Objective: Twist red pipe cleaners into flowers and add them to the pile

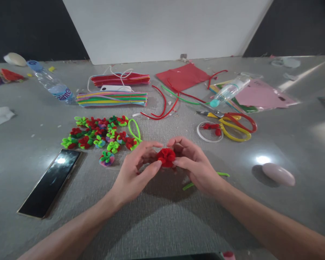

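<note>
Between my two hands is a red fuzzy flower (166, 157), its loops bunched together. My left hand (139, 169) pinches its left side with thumb and curled fingers. On the flower's right side, my right hand (194, 161) grips it the same way. Bright green pipe cleaner pieces (188, 186) stick out beside and below my right hand. Several small red, green and multicoloured pipe cleaner flowers (99, 142) lie in a group to the left of my hands, with a green loop (134, 129) at their right edge.
A phone (50, 183) lies at the left. Pipe cleaner bundles (112, 99), a bottle (52, 83) and red felt (182, 76) are farther back. Scissors (237, 126), a white ring (198, 134), a small bottle (230, 90) and a pale oval object (278, 174) are at the right.
</note>
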The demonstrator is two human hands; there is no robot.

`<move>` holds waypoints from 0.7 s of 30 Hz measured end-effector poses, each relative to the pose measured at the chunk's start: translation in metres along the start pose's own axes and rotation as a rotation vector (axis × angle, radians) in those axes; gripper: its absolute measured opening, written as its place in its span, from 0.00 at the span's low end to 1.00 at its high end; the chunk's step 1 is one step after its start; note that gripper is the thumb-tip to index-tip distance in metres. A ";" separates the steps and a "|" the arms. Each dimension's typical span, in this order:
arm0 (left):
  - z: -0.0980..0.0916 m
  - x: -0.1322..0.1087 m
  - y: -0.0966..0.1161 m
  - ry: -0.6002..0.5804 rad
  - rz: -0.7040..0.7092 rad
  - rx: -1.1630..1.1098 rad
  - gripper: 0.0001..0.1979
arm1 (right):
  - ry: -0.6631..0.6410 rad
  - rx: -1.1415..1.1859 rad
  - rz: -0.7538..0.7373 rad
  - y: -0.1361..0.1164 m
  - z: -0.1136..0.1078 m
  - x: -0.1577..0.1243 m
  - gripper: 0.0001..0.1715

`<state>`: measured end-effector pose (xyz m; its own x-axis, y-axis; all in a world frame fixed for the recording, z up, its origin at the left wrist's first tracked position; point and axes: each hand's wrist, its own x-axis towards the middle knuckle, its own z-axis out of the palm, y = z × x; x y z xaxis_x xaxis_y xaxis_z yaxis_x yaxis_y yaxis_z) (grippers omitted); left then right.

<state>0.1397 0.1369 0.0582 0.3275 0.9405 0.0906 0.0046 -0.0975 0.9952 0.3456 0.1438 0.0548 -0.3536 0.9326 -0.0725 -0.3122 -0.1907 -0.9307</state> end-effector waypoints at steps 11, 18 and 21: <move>0.002 0.004 0.006 0.049 0.005 0.052 0.11 | 0.062 0.030 -0.001 0.000 -0.001 0.002 0.16; 0.002 0.005 0.009 0.027 0.017 0.048 0.12 | 0.065 0.024 0.004 0.001 -0.002 0.002 0.17; 0.002 0.005 0.007 0.026 0.015 0.037 0.12 | 0.062 0.024 0.003 0.000 -0.002 0.002 0.17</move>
<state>0.1434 0.1406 0.0653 0.3026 0.9470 0.1074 0.0351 -0.1237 0.9917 0.3464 0.1464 0.0538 -0.2992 0.9491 -0.0985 -0.3321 -0.2004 -0.9217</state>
